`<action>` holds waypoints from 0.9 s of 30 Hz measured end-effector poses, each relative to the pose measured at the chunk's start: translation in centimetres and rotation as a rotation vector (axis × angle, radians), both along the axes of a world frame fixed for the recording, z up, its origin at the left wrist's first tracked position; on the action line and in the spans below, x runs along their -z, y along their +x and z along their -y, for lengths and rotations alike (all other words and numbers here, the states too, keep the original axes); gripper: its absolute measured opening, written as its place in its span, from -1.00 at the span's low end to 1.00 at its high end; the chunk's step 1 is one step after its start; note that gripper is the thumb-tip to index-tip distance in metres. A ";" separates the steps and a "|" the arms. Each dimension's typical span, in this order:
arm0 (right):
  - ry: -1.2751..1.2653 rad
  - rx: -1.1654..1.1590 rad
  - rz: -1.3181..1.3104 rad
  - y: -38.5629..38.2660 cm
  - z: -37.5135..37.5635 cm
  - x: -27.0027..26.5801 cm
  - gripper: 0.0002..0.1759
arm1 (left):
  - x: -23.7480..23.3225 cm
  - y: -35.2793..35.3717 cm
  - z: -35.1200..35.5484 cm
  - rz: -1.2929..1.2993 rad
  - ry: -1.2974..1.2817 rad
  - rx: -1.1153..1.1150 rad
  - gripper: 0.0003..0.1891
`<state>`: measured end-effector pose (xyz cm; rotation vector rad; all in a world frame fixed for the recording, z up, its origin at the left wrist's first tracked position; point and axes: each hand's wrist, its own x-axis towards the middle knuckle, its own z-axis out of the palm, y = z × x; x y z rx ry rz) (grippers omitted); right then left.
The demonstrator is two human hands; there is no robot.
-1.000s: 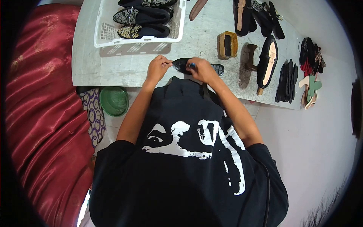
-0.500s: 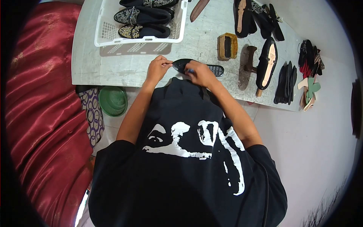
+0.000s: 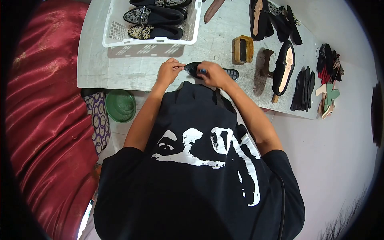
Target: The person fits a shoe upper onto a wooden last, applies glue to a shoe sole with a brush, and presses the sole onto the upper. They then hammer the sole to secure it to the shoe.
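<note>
Right hand (image 3: 211, 74) shifted slightly up the black sole (image 3: 193, 69) since the last frame; left hand (image 3: 169, 71) hasn't budged. Left fingers pinch the sole's toe. Right fingers curl around one small blue tool (image 3: 203, 71) (barely visible). One sole, lying at the near edge of the table (image 3: 96, 60). Three embroidered shoes (image 3: 154, 17) in one white basket (image 3: 160, 40).

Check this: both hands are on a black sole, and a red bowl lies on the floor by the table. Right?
No: the head view shows a green bowl, not red. The left hand and right hand are on the black sole, and the bowl is on the floor by the table.
</note>
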<state>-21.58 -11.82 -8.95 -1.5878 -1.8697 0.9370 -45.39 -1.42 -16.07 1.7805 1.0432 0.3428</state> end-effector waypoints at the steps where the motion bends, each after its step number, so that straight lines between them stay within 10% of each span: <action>1: -0.008 0.028 -0.024 0.6 -0.8 0.4 -0.81 | -0.2 0.0 0.0 0.007 0.003 0.005 -0.80; 27: -0.080 -0.031 -0.029 -2.0 -6.6 2.0 -0.73 | 1.4 -0.8 -0.7 0.161 -0.246 -0.140 -0.41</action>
